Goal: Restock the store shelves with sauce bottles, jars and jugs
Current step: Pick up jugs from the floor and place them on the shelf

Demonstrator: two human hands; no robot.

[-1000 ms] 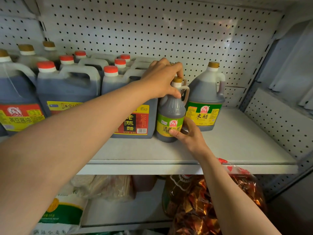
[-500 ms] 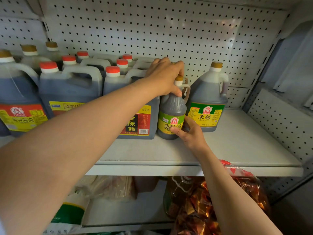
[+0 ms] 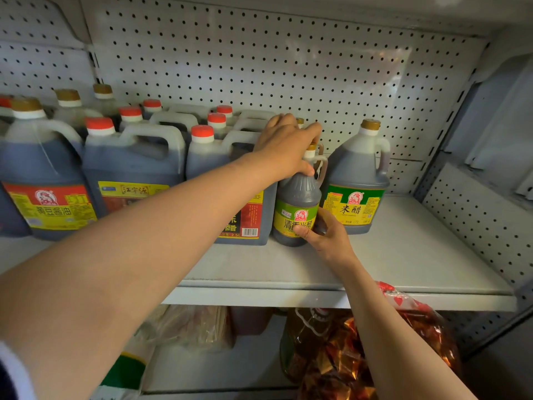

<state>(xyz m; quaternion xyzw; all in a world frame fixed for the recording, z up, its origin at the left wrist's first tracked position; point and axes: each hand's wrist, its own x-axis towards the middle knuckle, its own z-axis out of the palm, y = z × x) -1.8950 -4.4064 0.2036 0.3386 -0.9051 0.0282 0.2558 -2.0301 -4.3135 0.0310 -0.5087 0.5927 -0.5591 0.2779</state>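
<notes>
A small dark vinegar bottle (image 3: 298,197) with a yellow-green label and gold cap stands on the white metal shelf (image 3: 403,255). My left hand (image 3: 285,147) grips its neck and cap from above. My right hand (image 3: 323,232) holds its lower body, thumb across the label. To its right stands a larger dark jug (image 3: 357,180) with a green label. At its left is a red-capped square jug (image 3: 225,168) with a red and yellow label, partly hidden by my forearm.
Several more red-capped and gold-capped jugs (image 3: 129,160) fill the shelf's left half. White pegboard (image 3: 259,67) backs the shelf, and a side panel (image 3: 476,212) closes the right. Bare shelf lies right of the green-labelled jug. Below sit a shiny red-gold bag (image 3: 375,356) and packets.
The camera has come closer to the shelf. Both hands stay on the small bottle, which stands at about the same place beside the green-labelled jug.
</notes>
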